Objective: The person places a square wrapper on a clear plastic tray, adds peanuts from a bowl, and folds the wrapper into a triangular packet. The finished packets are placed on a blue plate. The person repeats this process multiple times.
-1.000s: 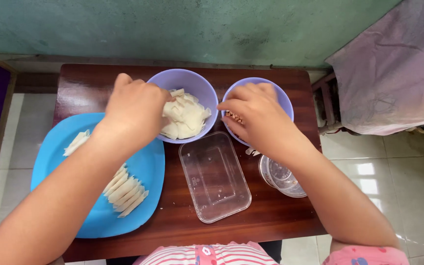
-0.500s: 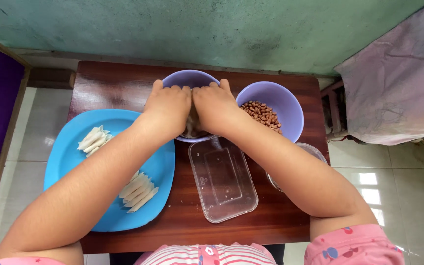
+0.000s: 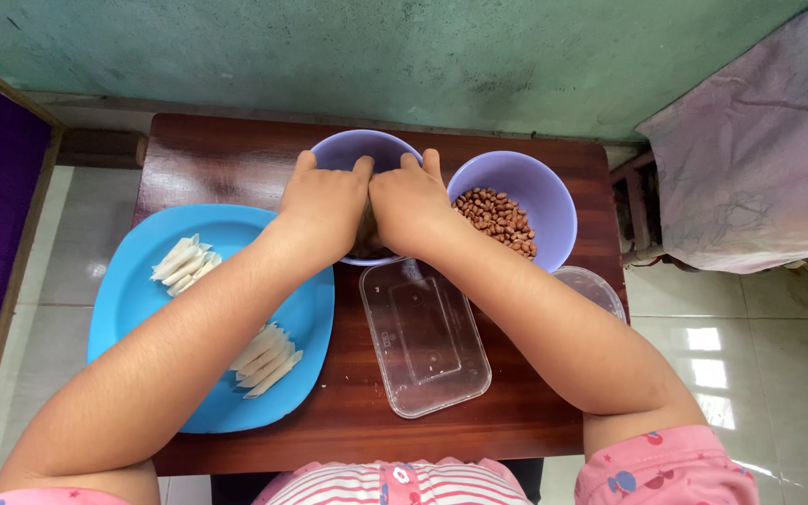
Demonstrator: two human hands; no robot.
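My left hand [image 3: 324, 210] and my right hand [image 3: 413, 208] press side by side, touching each other, over the left purple bowl [image 3: 357, 140]. Their fingers curl down into it and hide what is inside and whatever they may hold. Right beside it stands a second purple bowl [image 3: 558, 201] holding brown peanuts [image 3: 497, 217]. To the left, under my left forearm, a blue plate [image 3: 133, 299] carries two small piles of white folded strips [image 3: 184, 264], the other pile [image 3: 268, 360] nearer me.
An empty clear rectangular plastic container [image 3: 423, 337] lies on the dark wooden table [image 3: 208, 159] in front of the bowls. A clear round lid [image 3: 600, 285] sits at the table's right edge. A cloth-covered piece of furniture [image 3: 750, 150] stands to the right, a green wall behind.
My right hand left the peanut bowl and joined my left hand over the left bowl. The two hands now cover the white pieces seen in that bowl a second ago.
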